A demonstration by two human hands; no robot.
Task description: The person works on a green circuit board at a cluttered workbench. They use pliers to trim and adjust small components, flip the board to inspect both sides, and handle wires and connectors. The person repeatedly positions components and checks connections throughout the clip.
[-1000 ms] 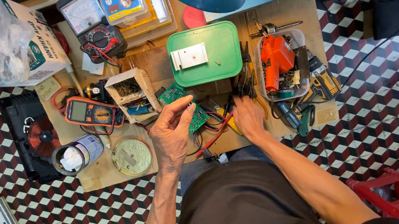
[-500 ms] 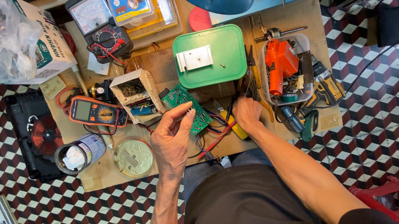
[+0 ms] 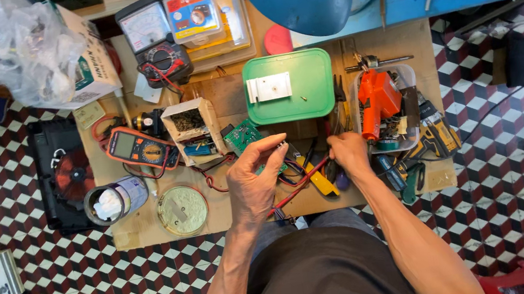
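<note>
Left hand [image 3: 255, 185] raised slightly, fingers [image 3: 275, 147] pinching, apparently, green circuit board [image 3: 244, 136] edge

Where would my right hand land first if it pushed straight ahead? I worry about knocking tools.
Probably the clear tub holding the orange drill, just beyond the right hand; depth is unclear.

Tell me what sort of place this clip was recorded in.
Probably a small electronics repair bench. A green circuit board lies by the left hand, an orange multimeter and an analogue meter sit on the low wooden table, and a tub of tools stands near the right hand.
</note>
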